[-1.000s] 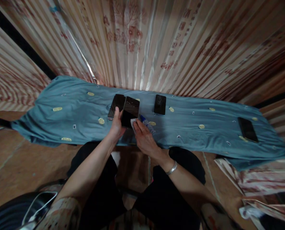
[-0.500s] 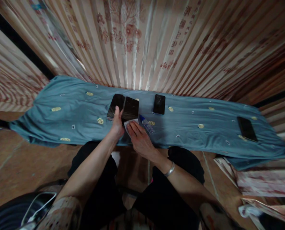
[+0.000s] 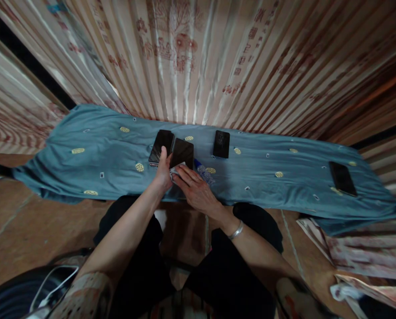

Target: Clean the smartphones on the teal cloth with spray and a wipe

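Observation:
My left hand (image 3: 163,172) grips a dark phone (image 3: 183,153) by its left edge, thumb on top. My right hand (image 3: 195,188) presses a small pale cloth (image 3: 178,169) onto the lower part of that phone, its fingers over the cloth. Just left of the held phone, a stack of dark phones (image 3: 161,144) lies on the blue cloth cover (image 3: 118,150). A clear bottle with a blue cap (image 3: 205,172) lies right of the held phone, close to my right fingers.
Another dark phone (image 3: 221,144) lies right of centre, and one more (image 3: 343,178) near the right end. Pleated curtains (image 3: 191,66) hang behind the covered surface. A white cable (image 3: 53,283) rests on a dark round object at lower left.
My right hand and the pale cloth have shifted slightly across the held phone's lower part, toward my left hand. The held phone has tilted and dropped a little.

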A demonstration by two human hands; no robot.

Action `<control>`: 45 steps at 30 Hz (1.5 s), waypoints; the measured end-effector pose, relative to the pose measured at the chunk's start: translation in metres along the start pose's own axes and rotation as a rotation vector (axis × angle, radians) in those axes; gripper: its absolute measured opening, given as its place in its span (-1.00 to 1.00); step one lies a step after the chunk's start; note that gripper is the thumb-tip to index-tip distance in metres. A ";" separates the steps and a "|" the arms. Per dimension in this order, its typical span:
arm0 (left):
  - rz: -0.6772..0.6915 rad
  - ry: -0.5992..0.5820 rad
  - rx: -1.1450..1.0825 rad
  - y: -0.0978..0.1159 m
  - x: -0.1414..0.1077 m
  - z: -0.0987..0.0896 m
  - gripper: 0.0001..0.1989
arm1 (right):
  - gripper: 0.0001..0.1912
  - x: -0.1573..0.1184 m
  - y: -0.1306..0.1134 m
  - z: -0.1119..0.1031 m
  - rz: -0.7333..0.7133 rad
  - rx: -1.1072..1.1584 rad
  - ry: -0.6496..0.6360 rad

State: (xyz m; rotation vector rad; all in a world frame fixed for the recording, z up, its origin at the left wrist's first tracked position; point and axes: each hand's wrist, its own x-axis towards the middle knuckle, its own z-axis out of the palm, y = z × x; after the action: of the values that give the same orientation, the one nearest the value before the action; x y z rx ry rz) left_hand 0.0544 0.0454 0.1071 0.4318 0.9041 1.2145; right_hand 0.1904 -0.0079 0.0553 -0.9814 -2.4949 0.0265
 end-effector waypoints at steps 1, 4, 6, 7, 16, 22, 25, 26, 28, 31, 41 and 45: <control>-0.002 0.011 -0.007 0.000 0.000 0.001 -0.27 | -0.46 -0.001 0.002 0.001 -0.004 0.005 0.015; 0.010 0.035 -0.026 0.001 0.003 -0.001 -0.27 | -0.45 -0.005 0.006 0.002 -0.016 0.023 0.049; 0.028 0.036 -0.031 0.000 0.006 -0.004 -0.29 | -0.42 -0.008 0.008 0.001 -0.006 0.034 0.048; 0.034 0.035 -0.030 -0.001 0.008 -0.006 -0.30 | -0.41 -0.010 0.009 0.000 0.004 0.036 0.044; 0.030 0.063 -0.031 -0.002 0.014 -0.013 -0.33 | -0.44 -0.016 0.011 -0.005 0.049 0.040 0.022; 0.043 0.031 -0.048 -0.003 0.021 -0.021 -0.29 | -0.46 -0.020 0.014 -0.007 0.079 0.098 0.073; 0.036 0.031 -0.054 -0.002 0.022 -0.021 -0.28 | -0.43 -0.022 0.016 -0.006 0.095 0.164 0.113; 0.033 0.034 -0.057 -0.003 0.021 -0.020 -0.29 | -0.40 -0.023 0.016 -0.006 0.104 0.190 0.122; 0.029 0.036 -0.059 -0.004 0.020 -0.019 -0.30 | -0.36 -0.023 0.016 -0.005 0.127 0.244 0.130; 0.019 0.004 -0.047 -0.006 0.019 -0.018 -0.29 | -0.34 -0.023 0.017 -0.004 0.156 0.279 0.132; 0.003 -0.076 -0.023 -0.015 0.011 -0.014 -0.36 | -0.36 -0.018 0.033 0.004 0.227 0.165 0.129; -0.029 -0.110 -0.018 -0.016 0.006 -0.012 -0.39 | -0.33 -0.017 0.047 0.006 0.263 0.168 0.155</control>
State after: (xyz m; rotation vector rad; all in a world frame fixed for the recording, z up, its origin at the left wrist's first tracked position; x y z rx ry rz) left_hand 0.0552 0.0437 0.0860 0.4648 0.8022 1.1602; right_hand 0.2287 0.0171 0.0347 -1.1836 -2.1715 0.2298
